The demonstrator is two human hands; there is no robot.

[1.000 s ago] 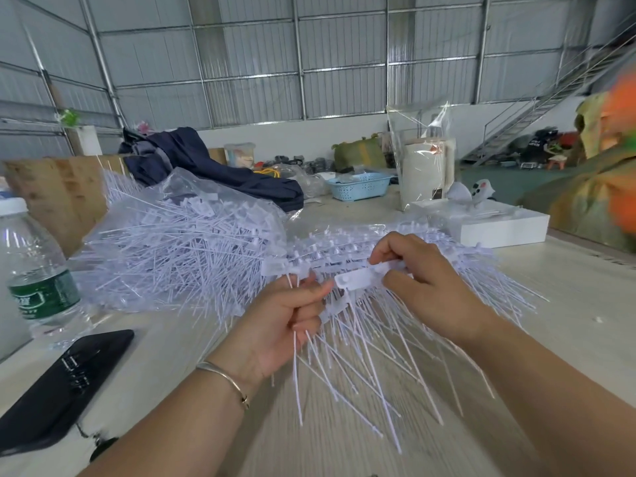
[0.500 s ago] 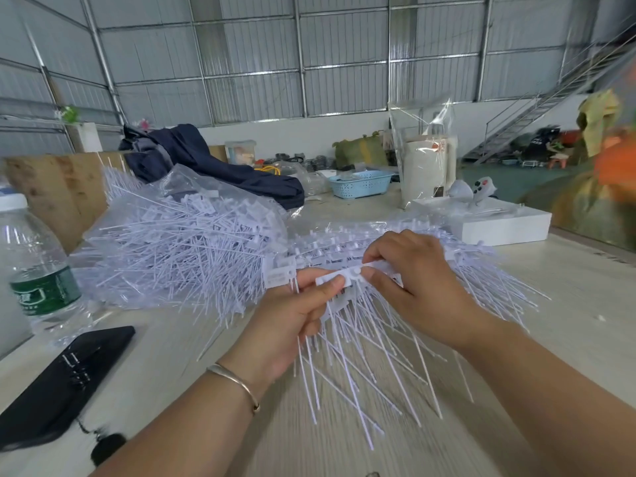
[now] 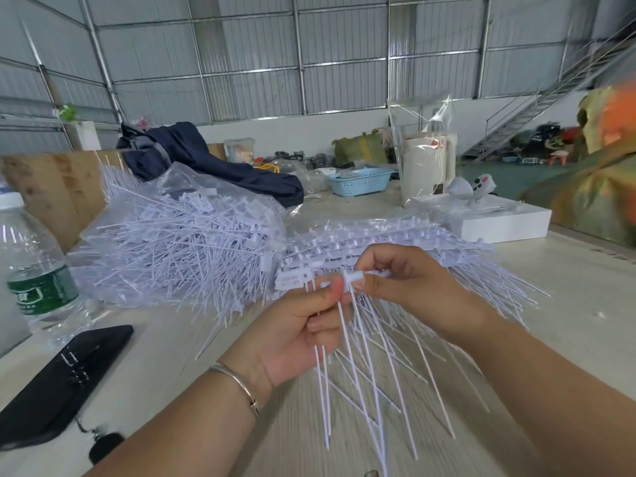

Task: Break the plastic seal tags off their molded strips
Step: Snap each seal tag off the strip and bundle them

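You are mid-break on one strip. Your left hand [image 3: 303, 325] is curled round a small bundle of thin tails and pinches the tag heads at the top with thumb and forefinger. Your right hand [image 3: 409, 287] meets it from the right, its fingertips clamped on a short white piece, apparently the end of the molded strip [image 3: 358, 276], held just above the worktop [image 3: 550, 304] in the near middle of the scene. The two hands touch at the fingertips, so the snap itself looks about to happen or just under way; the blur there keeps you from telling whether the tag in your pinch is already free.

As for progress, judge it by the two heaps. On the far left, a pile of loose seal tags [image 3: 179, 242] lies spilling from a clear plastic bag [image 3: 213, 187], tails pointing every way; these look like the ones already separated. Directly behind your hands, a stack of unbroken strips [image 3: 395, 239] lies in neat rows with tails fanning toward you and to the right. That stack is sizeable, so a good share of the work seems left, though a fair amount appears done.

A water bottle [image 3: 34, 270] and a black phone [image 3: 65, 376] sit at the near left, well apart from the work.
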